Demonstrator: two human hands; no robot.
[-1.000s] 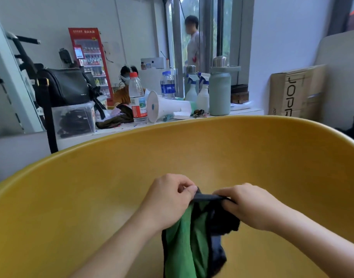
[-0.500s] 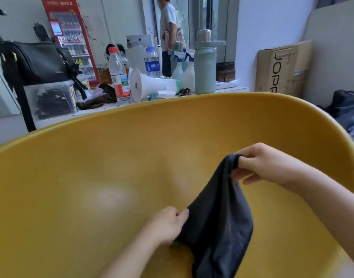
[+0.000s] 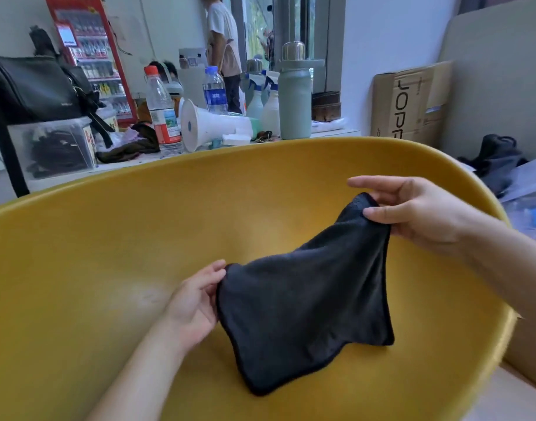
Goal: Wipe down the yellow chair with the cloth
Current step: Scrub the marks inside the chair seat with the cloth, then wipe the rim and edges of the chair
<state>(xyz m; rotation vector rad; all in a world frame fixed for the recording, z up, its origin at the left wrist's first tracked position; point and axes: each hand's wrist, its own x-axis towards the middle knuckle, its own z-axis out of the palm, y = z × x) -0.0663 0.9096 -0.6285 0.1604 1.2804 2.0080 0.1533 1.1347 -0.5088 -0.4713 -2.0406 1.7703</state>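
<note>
1. Now the yellow chair (image 3: 93, 268) fills the lower view, and its curved shell lies under both hands.
2. The dark cloth (image 3: 306, 308) hangs spread inside the shell. Its lower edge is on the seat or just above it; I cannot tell which.
3. To do this step well, I think the cloth should be folded to a flat pad and pressed down in overlapping strokes.
4. The right hand (image 3: 418, 214) pinches the upper corner, with the index finger straight.
5. The left hand (image 3: 197, 302) pinches the left corner, with the fingers curled.

chair (image 3: 78, 268) yellow | cloth (image 3: 306, 305) plain blk | flask (image 3: 294, 101) grey-grn | bag (image 3: 32, 86) blk
</note>
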